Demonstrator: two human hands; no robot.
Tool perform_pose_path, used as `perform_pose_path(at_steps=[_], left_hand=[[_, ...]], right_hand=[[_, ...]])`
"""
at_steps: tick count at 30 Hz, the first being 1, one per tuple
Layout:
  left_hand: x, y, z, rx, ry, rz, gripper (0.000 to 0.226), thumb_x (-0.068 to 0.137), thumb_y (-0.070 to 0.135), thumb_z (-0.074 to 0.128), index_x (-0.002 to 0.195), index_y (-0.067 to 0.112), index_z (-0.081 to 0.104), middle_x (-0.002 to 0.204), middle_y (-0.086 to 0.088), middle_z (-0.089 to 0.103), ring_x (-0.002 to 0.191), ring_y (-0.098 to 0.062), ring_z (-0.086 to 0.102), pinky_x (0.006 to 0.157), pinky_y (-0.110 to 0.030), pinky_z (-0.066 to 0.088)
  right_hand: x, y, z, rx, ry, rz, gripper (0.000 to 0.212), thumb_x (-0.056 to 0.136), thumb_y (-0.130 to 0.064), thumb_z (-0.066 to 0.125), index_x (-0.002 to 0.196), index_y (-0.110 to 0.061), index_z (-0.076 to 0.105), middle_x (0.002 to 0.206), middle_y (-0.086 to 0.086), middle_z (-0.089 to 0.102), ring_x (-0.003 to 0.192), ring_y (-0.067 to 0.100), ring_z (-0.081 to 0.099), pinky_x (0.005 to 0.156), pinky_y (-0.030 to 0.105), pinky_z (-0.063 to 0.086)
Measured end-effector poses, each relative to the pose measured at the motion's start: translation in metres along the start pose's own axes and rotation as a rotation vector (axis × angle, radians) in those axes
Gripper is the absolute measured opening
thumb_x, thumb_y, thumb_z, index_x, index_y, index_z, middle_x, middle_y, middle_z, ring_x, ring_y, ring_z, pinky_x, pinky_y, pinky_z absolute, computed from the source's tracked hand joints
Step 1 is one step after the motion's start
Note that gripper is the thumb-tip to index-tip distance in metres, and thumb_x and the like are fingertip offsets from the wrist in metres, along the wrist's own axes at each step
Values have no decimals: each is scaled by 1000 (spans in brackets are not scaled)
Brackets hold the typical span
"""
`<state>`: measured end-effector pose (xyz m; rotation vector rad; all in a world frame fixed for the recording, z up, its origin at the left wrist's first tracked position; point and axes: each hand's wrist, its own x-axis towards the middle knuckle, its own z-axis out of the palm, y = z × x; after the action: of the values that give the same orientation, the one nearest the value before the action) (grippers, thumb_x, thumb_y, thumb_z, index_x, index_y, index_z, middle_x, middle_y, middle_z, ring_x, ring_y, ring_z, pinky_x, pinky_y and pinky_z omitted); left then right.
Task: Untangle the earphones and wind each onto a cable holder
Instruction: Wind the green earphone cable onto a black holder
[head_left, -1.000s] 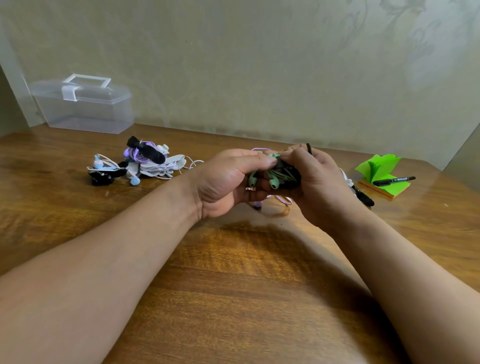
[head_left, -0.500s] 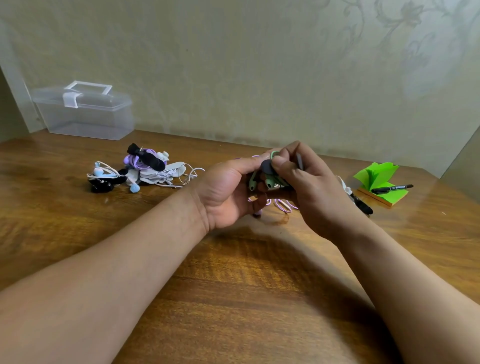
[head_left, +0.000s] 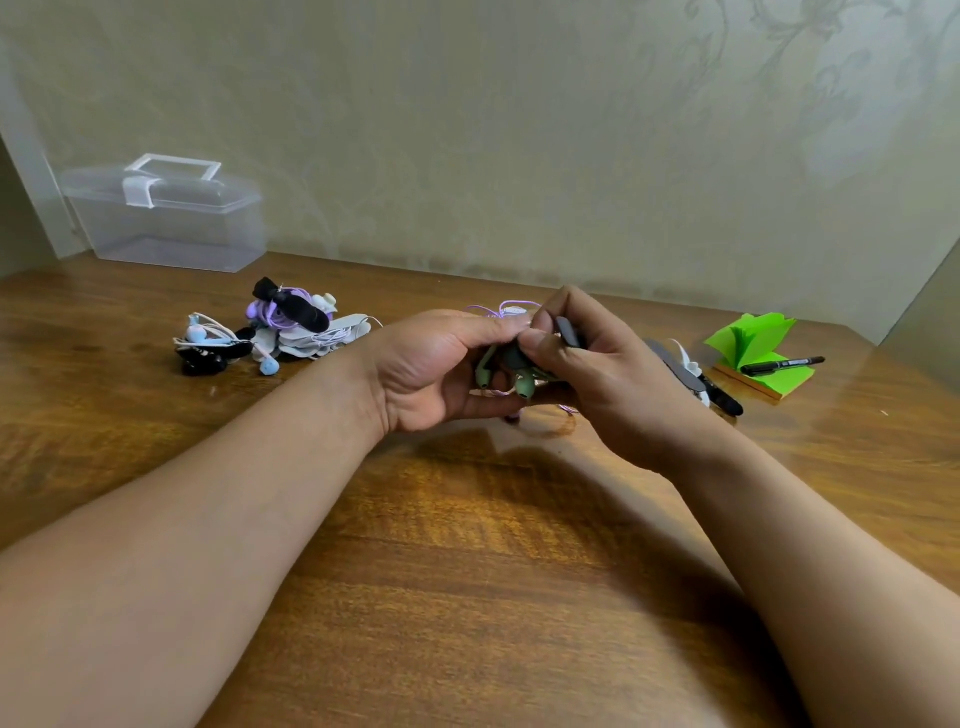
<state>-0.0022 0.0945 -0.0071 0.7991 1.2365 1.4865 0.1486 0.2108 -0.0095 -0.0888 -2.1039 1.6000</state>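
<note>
The left hand (head_left: 431, 371) grips green earphones (head_left: 524, 387) while the right hand (head_left: 613, 384) pinches a dark cable holder (head_left: 569, 332).

free: near table (head_left: 467, 597) | left blocked: earphone pile (head_left: 291, 332) | right blocked: marker (head_left: 782, 365), notes (head_left: 753, 340)

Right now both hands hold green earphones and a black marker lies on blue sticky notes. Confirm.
Wrong: the head view shows green sticky notes, not blue. The left hand and right hand hold the green earphones; the black marker lies on them.
</note>
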Motion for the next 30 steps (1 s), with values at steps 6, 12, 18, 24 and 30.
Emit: perform_pose_path(at_steps=[6, 12, 18, 24, 30], left_hand=[[-2, 3, 14, -45, 81, 80, 30, 102, 24, 58, 119, 1, 66, 107, -25, 67, 97, -37, 66, 77, -49, 63], [-6, 5, 22, 25, 114, 140, 27, 105, 24, 55, 115, 5, 71, 106, -25, 68, 98, -38, 66, 72, -48, 64], [-9, 4, 29, 15, 35, 133, 29, 106, 27, 53, 116, 4, 66, 63, -3, 55, 65, -16, 50, 64, -39, 63], [-8, 3, 35, 101, 67, 185, 24, 106, 22, 56, 100, 2, 67, 70, -8, 57, 60, -13, 51, 56, -37, 62], [9, -15, 29, 457, 384, 394, 27, 100, 20, 65, 83, 0, 61, 69, -19, 67, 61, -36, 72, 60, -59, 62]], right_hand=[[4, -5, 4, 252, 153, 44, 9, 102, -15, 60, 95, -10, 59, 103, 33, 58, 92, 37, 64, 72, 52, 59], [5, -4, 7, 255, 209, 44, 15, 104, -16, 56, 102, -3, 64, 96, 22, 68, 92, 40, 70, 84, 67, 57], [7, -7, 7, 306, 221, 86, 28, 102, -7, 47, 105, 18, 59, 82, 21, 64, 73, 37, 67, 70, 51, 57], [6, -8, 8, 295, 269, 110, 16, 98, -4, 47, 94, 8, 57, 85, 25, 61, 68, 33, 64, 61, 45, 56], [9, 4, 9, -419, 423, 11, 29, 97, -26, 62, 82, -14, 40, 76, 2, 45, 70, 17, 45, 65, 45, 47]])
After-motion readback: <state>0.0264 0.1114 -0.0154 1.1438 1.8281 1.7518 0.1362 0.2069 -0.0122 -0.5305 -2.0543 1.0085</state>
